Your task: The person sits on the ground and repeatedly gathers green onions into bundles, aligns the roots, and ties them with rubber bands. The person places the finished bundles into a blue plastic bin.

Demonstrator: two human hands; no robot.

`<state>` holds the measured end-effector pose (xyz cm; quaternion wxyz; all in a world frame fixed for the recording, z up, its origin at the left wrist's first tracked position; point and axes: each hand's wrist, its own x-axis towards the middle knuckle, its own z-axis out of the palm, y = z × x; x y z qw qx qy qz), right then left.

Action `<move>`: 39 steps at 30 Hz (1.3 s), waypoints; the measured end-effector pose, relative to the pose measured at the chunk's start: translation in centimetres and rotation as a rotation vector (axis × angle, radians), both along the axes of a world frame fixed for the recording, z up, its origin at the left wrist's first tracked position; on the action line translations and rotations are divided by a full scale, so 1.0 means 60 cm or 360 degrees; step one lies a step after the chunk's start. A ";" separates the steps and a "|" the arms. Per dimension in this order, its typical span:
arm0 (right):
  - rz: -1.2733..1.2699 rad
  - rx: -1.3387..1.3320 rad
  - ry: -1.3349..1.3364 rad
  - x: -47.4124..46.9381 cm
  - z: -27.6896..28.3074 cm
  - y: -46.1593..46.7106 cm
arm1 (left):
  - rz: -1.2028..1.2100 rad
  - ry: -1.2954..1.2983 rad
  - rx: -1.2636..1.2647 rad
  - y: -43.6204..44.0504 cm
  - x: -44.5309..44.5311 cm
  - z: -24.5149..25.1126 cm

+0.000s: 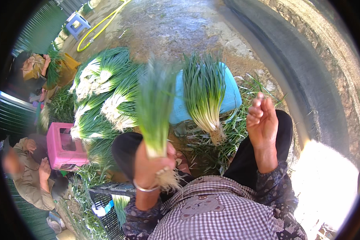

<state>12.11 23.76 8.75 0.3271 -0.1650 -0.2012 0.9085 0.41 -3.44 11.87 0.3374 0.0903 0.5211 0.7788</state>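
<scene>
A bunch of spring onions [154, 123] is gripped just above its roots by my left hand [150, 168]. The roots point down towards my lap, and the green tops are blurred. My right hand [262, 123] is raised over my right knee with its palm showing and fingers loosely bent; nothing is in it. Between the hands, another spring onion bunch [204, 93] lies on a light-blue perforated plastic stool [232, 88], its roots hanging over the near edge. The held bunch hides part of the stool's left side.
Several spring onion bunches [108, 84] are piled at the left, beside a pink plastic stool [55, 147]. Leaf trimmings [216, 156] litter the ground. A black crate [105, 207] stands by my left elbow. Two people sit at the far left. A yellow hose [102, 27] lies farther off.
</scene>
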 end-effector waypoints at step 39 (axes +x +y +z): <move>0.0576 0.0816 -0.1051 -0.052 -0.135 -0.054 | -0.0075 -0.0603 0.0152 0.087 -0.013 -0.232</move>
